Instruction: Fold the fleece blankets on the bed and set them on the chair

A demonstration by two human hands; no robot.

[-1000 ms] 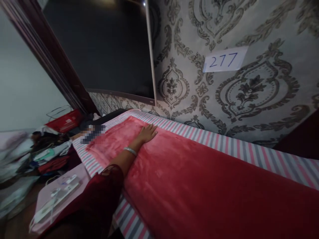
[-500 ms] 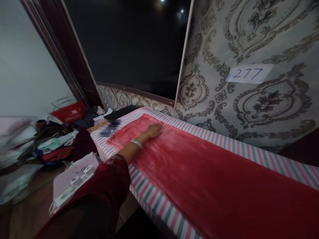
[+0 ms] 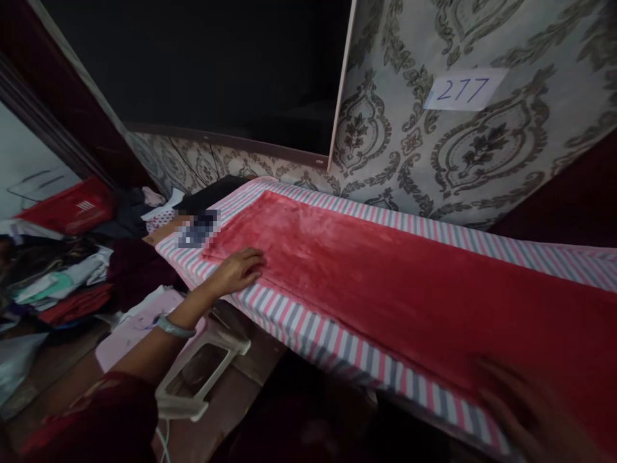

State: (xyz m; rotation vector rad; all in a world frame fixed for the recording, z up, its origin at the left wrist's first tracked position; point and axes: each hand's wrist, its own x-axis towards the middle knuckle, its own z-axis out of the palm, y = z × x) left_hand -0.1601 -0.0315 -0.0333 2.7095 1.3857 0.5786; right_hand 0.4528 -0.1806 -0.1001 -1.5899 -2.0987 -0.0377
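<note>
A long red plush cloth lies flat, in a folded strip, on a pink, grey and white striped cover. My left hand, with a pale bangle on the wrist, rests at the cloth's near edge toward its far left end. Its fingers are slightly bent and apart, lying on the red pile. At the lower right my right hand is over the cloth near its front edge, fingers stretched out and smeared by motion. Whether it touches the cloth is hard to make out.
A large dark screen hangs on the patterned wall, beside a paper sign reading 277. On the left are piled clothes and a red bag. A white stool stands below. A pixelated patch covers something at the far end.
My left hand has drawn back from the middle of the cloth to its near edge. My right hand has come into view at the lower right. The view has shifted.
</note>
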